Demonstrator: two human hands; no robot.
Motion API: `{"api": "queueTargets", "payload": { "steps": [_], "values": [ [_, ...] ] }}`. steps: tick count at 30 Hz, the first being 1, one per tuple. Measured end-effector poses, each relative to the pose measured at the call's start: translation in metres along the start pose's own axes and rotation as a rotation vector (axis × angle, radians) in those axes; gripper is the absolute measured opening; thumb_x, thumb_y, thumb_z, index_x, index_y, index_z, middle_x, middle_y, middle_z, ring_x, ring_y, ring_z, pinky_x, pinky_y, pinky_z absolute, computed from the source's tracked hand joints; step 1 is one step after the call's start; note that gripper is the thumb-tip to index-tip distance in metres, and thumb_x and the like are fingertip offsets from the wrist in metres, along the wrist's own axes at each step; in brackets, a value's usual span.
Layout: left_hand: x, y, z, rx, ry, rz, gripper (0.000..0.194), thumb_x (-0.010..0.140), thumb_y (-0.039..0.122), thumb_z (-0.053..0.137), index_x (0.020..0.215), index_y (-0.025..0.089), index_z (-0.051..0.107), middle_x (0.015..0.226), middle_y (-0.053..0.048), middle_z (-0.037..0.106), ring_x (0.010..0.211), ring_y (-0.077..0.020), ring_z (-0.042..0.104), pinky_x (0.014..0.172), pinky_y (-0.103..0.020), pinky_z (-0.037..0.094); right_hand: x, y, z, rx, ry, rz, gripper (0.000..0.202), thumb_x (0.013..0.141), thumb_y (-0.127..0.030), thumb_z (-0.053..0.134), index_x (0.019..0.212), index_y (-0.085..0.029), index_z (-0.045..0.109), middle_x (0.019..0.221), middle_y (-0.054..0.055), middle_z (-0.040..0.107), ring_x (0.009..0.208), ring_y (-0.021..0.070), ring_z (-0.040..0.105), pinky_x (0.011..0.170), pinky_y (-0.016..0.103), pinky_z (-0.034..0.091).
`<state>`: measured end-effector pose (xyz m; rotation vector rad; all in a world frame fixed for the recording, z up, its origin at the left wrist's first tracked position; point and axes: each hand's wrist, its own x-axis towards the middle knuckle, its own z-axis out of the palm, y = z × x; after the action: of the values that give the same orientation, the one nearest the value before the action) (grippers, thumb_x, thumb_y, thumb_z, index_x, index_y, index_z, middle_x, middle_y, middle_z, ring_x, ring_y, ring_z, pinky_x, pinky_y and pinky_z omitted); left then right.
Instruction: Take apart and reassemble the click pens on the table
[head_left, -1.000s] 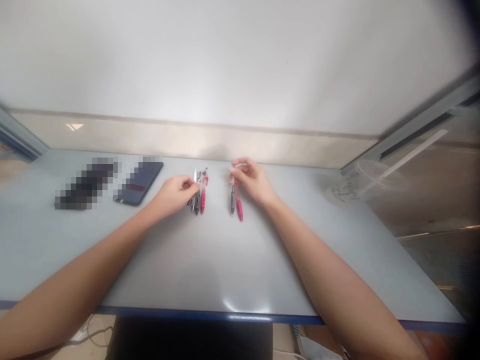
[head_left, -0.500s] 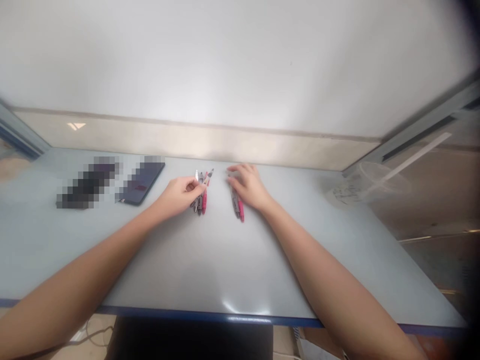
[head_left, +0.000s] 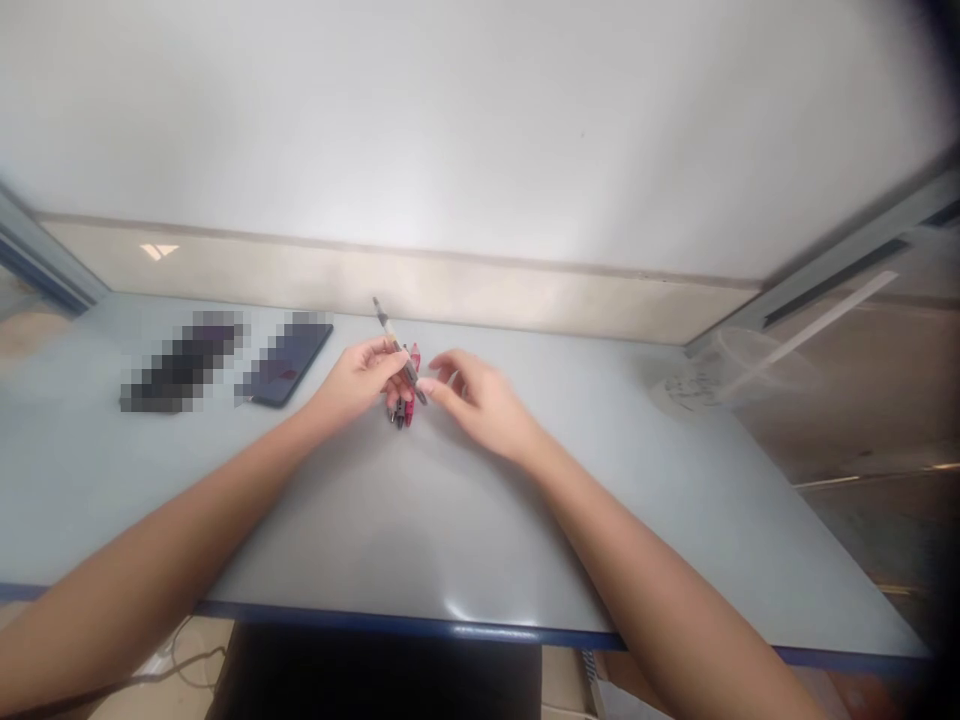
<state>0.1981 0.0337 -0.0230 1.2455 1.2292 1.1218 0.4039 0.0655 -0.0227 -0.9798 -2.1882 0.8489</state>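
Note:
A grey pen with a pale middle (head_left: 389, 330) is pinched in my left hand (head_left: 360, 385), tilted with its upper end up and to the left. Under that hand, several pens lie bunched on the table, among them a pink-red one (head_left: 409, 412) and a dark grey one (head_left: 400, 414); fingers cover part of the bunch. My right hand (head_left: 484, 405) is just to the right, fingers bent and apart from the thumb. Its thumb is at the lower end of the held pen; whether it touches is unclear.
A dark phone (head_left: 292, 365) lies left of the pens, with a partly pixelated dark object (head_left: 184, 375) farther left. At the right stands a clear plastic cup (head_left: 690, 385) with a pale straw (head_left: 817, 330). A white wall (head_left: 480, 150) rises behind the table (head_left: 420, 540).
My left hand has raised the grey pen and turned its upper end leftward. My right hand has moved left to it. The grey and pink pens formerly by my right hand no longer show.

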Motion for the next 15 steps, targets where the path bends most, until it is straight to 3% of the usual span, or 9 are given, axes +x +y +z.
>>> {"api": "queueTargets", "payload": {
  "steps": [3, 7, 10, 12, 15],
  "values": [
    [-0.003, -0.001, 0.004, -0.018, -0.045, 0.027, 0.026, 0.093, 0.043, 0.068, 0.083, 0.02, 0.061, 0.069, -0.002, 0.063, 0.059, -0.0152, 0.059, 0.061, -0.031, 0.049, -0.007, -0.018, 0.006, 0.116, -0.123, -0.018, 0.035, 0.106, -0.051, 0.049, 0.088, -0.022, 0.058, 0.079, 0.0, 0.065, 0.064, 0.0152, 0.053, 0.074, 0.032, 0.045],
    [-0.001, 0.001, 0.006, -0.063, -0.062, 0.005, 0.031, 0.095, 0.047, 0.065, 0.081, 0.02, 0.058, 0.073, -0.002, 0.061, 0.059, -0.0135, 0.055, 0.059, -0.03, 0.047, -0.008, -0.017, -0.002, 0.243, -0.117, 0.002, 0.046, 0.105, -0.052, 0.048, 0.071, -0.022, 0.05, 0.064, -0.003, 0.051, 0.058, 0.0122, 0.044, 0.067, 0.028, 0.042],
    [0.001, 0.006, 0.001, -0.033, 0.05, 0.052, 0.031, 0.093, 0.047, 0.068, 0.108, 0.021, 0.058, 0.088, -0.003, 0.064, 0.066, -0.0146, 0.059, 0.062, -0.029, 0.048, -0.007, -0.011, -0.013, 0.41, -0.151, 0.113, 0.059, 0.102, -0.061, 0.049, 0.059, -0.022, 0.04, 0.053, -0.004, 0.04, 0.048, 0.0107, 0.037, 0.056, 0.028, 0.041],
    [-0.002, 0.008, -0.005, 0.135, 0.1, 0.156, 0.037, 0.092, 0.044, 0.07, 0.119, 0.023, 0.056, 0.098, -0.004, 0.066, 0.075, -0.0158, 0.062, 0.068, -0.029, 0.049, -0.007, -0.008, -0.019, 0.496, -0.19, 0.178, 0.063, 0.099, -0.065, 0.053, 0.055, -0.023, 0.038, 0.048, -0.004, 0.038, 0.044, 0.0107, 0.037, 0.051, 0.027, 0.041],
    [-0.011, 0.007, -0.013, 0.548, 0.041, 0.338, 0.023, 0.098, 0.043, 0.061, 0.105, 0.021, 0.063, 0.099, -0.005, 0.067, 0.08, -0.0168, 0.061, 0.072, -0.029, 0.048, -0.005, -0.004, -0.021, 0.56, -0.187, 0.255, 0.065, 0.097, -0.067, 0.053, 0.052, -0.023, 0.04, 0.044, -0.004, 0.038, 0.041, 0.0109, 0.039, 0.045, 0.026, 0.041]
  ]
}}
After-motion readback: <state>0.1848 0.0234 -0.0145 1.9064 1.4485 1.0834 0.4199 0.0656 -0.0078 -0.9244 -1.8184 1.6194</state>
